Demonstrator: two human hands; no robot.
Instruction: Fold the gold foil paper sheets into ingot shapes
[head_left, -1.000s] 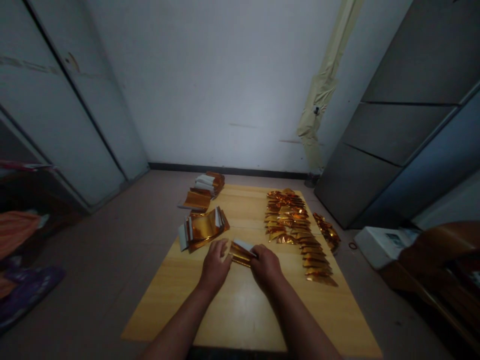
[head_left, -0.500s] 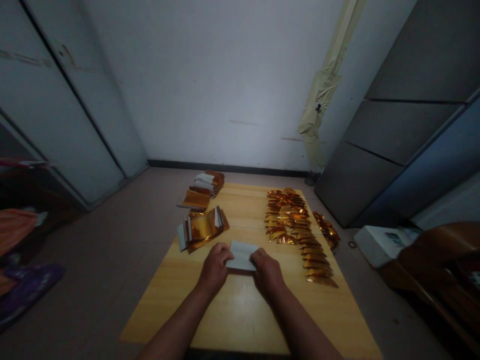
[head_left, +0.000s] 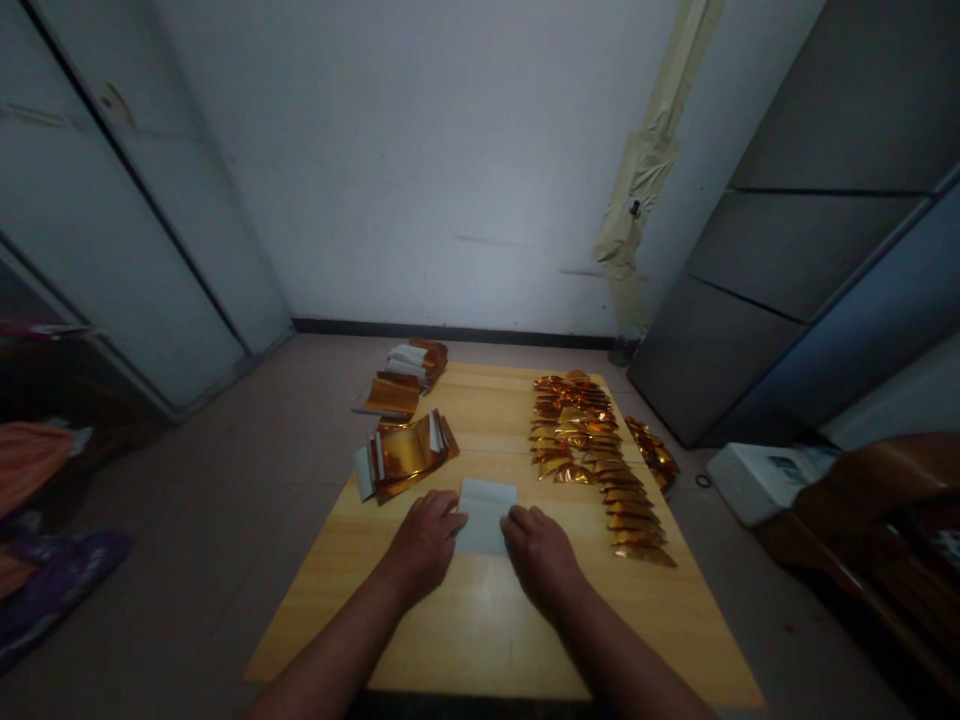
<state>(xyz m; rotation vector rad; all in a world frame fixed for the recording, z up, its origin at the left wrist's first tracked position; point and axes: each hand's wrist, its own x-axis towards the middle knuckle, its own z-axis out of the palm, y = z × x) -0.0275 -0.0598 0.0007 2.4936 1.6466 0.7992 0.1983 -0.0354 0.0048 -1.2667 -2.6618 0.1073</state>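
A white sheet of paper [head_left: 485, 512], its pale side up, lies flat on the wooden table [head_left: 480, 640] between my hands. My left hand [head_left: 424, 543] rests on the sheet's left edge, fingers curled and pressing down. On the right edge lies my right hand [head_left: 541, 556], its fingers bent onto the paper. A stack of gold foil sheets [head_left: 405, 456] sits just beyond my left hand. A long row of folded gold pieces [head_left: 592, 450] runs along the table's right side.
A second stack of gold and white sheets [head_left: 407, 378] sits at the table's far left corner. More folded gold pieces [head_left: 652, 455] hang over the right edge. A grey cabinet [head_left: 787, 250] stands to the right, a white box [head_left: 765, 480] on the floor beside it.
One second ago both hands held a gold sheet partly folded. It has since been turned and spread flat, white side up, and both hands have slid a little toward me.
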